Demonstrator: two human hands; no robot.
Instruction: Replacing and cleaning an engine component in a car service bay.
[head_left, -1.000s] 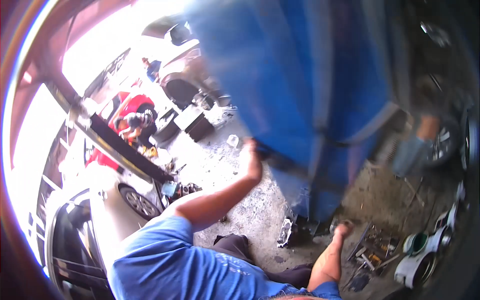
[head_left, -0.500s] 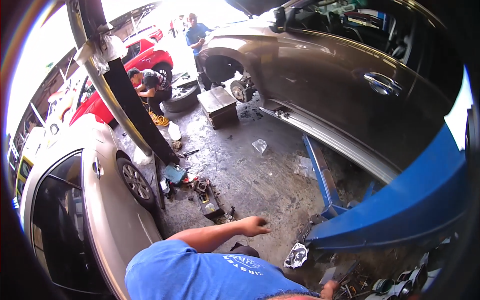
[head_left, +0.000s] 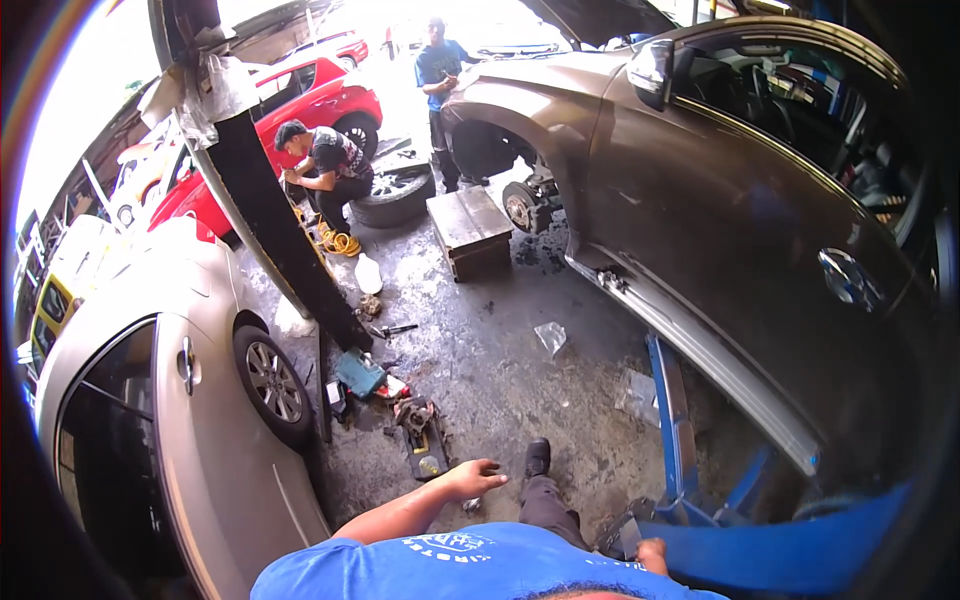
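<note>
My left hand (head_left: 478, 478) is open and holds nothing, held out above the floor over my leg and dark shoe (head_left: 537, 457). Beyond it lie a greasy metal part (head_left: 414, 413), a teal case (head_left: 359, 373) and small items. My right hand (head_left: 651, 553) is low at my right side, partly hidden by my blue shirt, fingers curled; what it holds, if anything, I cannot make out. It is nearest the blue lift arm (head_left: 760, 545). A brown car (head_left: 730, 220) with its front wheel off stands ahead to the right, its bare hub (head_left: 520, 206) exposed.
A silver car (head_left: 210, 420) stands close on my left, beside a dark post (head_left: 273, 221). A metal box (head_left: 467, 220), tyres (head_left: 393, 210), a yellow hose (head_left: 338, 241) and a red car (head_left: 300, 105) are ahead. A seated person (head_left: 326, 160) and a standing person (head_left: 436, 70) work there.
The blue lift post that filled the upper view has dropped to the lower right as my view swung right and forward. My left hand has come down from beside it, and my foot now shows ahead.
</note>
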